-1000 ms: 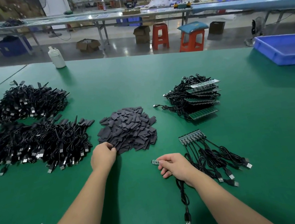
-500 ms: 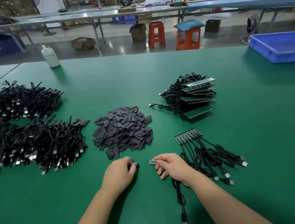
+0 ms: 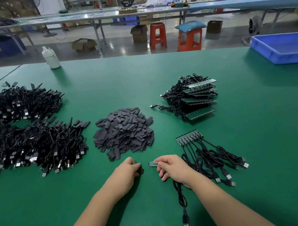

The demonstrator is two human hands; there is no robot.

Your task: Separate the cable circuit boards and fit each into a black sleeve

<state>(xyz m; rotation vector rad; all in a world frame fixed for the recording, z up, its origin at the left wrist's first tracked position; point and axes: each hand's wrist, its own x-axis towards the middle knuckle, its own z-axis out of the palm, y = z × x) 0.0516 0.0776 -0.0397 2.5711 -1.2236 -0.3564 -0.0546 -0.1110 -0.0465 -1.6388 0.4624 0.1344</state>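
Right hand (image 3: 172, 168): single circuit board (image 3: 153, 164) pinched at fingertips, held just above green tabletop (image 3: 260, 136); its black cable (image 3: 181, 199) trailed under wrist toward near edge. Left hand (image 3: 127, 171): fingers curled, grip closed on small dark piece, apparently black sleeve (image 3: 141, 170), largely hidden. Sleeve and board tip near, not touching. Sleeve pile (image 3: 124, 131) noted beyond hands. Joined board strip (image 3: 188, 138) with cables lying just right of right hand.
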